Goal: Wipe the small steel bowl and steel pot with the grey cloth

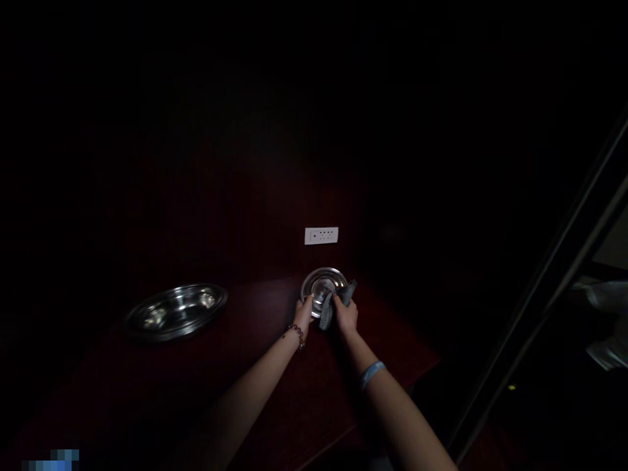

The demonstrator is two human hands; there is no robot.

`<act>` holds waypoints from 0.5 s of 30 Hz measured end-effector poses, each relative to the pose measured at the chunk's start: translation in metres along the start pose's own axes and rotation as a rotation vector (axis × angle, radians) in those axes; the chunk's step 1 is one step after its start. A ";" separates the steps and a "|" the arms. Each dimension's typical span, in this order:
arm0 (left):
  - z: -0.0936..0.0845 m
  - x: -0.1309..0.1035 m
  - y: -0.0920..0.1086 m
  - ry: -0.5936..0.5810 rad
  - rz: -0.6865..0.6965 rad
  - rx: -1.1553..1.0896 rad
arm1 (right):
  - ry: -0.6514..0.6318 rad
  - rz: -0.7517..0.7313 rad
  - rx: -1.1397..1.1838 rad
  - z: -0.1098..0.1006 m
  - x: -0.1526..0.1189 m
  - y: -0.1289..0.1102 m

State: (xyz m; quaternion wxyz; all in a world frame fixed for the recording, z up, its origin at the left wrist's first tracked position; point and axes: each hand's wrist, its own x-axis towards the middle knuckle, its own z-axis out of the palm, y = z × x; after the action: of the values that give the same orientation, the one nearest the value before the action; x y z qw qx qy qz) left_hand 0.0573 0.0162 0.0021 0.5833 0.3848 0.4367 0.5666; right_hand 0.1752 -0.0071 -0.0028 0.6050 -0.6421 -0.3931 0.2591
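Observation:
A small round metal bowl (324, 288) is tilted up over the dark red table, its shiny inside facing me. My left hand (304, 313) grips its lower left rim, thumb on the inner side. At the right side of the bowl, my right hand (346, 313) is closed on a grey cloth (328, 311), which lies against the bowl's lower right part. The fingers behind the bowl and cloth are mostly hidden.
A large oval metal dish (176, 312) rests on the left of the dark red table (314, 379). Behind the bowl, a white socket panel (321, 235) is on the dark wall. At the right runs a slanting dark frame edge (544, 288).

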 end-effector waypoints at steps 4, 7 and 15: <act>-0.001 0.013 0.001 0.065 -0.023 -0.112 | 0.029 -0.032 0.101 0.025 0.010 -0.003; -0.002 0.017 0.001 0.092 -0.005 -0.155 | 0.068 -0.045 0.148 0.033 0.012 -0.003; -0.004 0.018 -0.010 0.070 0.010 -0.147 | 0.072 -0.192 0.048 0.030 -0.007 -0.002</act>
State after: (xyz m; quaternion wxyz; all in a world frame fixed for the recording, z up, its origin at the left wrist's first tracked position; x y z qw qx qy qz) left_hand 0.0559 0.0330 -0.0099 0.5916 0.3227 0.4121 0.6132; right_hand 0.1471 0.0047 -0.0060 0.6560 -0.5958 -0.4245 0.1858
